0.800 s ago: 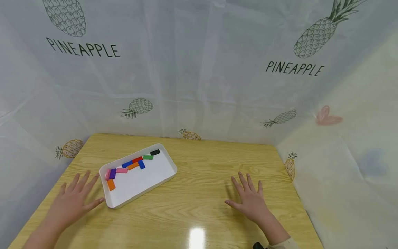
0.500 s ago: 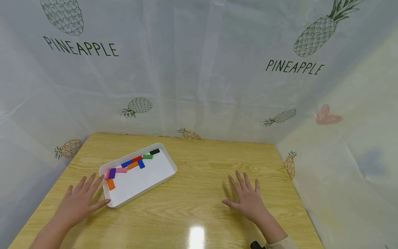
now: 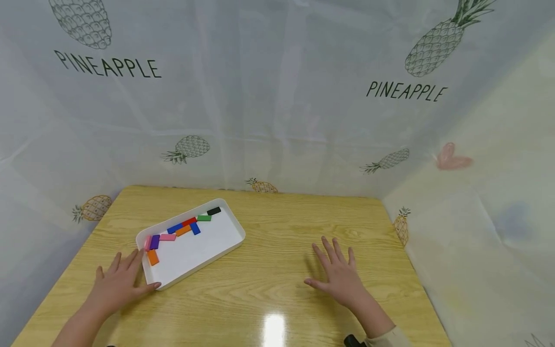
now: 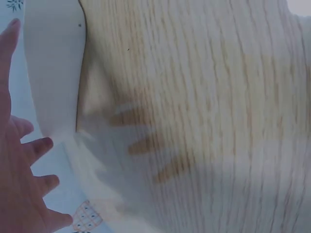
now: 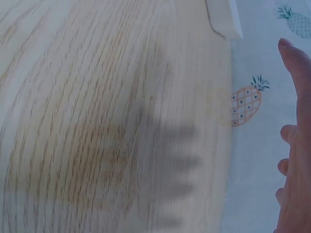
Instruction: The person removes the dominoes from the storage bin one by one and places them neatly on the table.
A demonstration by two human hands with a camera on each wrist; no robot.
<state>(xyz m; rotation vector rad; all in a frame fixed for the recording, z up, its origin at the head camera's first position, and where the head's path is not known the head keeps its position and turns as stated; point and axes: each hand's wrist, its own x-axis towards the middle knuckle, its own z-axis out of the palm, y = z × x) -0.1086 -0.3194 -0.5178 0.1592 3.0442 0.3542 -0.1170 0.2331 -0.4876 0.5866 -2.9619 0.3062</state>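
A shallow white tray (image 3: 199, 258) lies slanted on the left of the table, with several coloured blocks along its far and left sides. Among them are an orange block (image 3: 153, 258), a purple block (image 3: 154, 242), a green block (image 3: 204, 218) and a black block (image 3: 214, 211). My left hand (image 3: 118, 284) is spread at the tray's near-left corner, fingertips and thumb at its rim; contact is hard to tell. In the left wrist view the tray's outer wall (image 4: 54, 63) stands beside that hand. My right hand (image 3: 340, 277) hovers with fingers spread over the table's right half, holding nothing.
The wood-grain table (image 3: 277, 270) carries a bright light reflection near its front. A pale curtain (image 3: 269, 96) printed with pineapples hangs behind the table and along both sides. A black strap piece (image 3: 353, 340) shows at the right wrist.
My left hand has moved right and inward, up to the tray's near-left corner. My right hand has drifted slightly left. The tray and blocks keep their arrangement while the view shifts a little.
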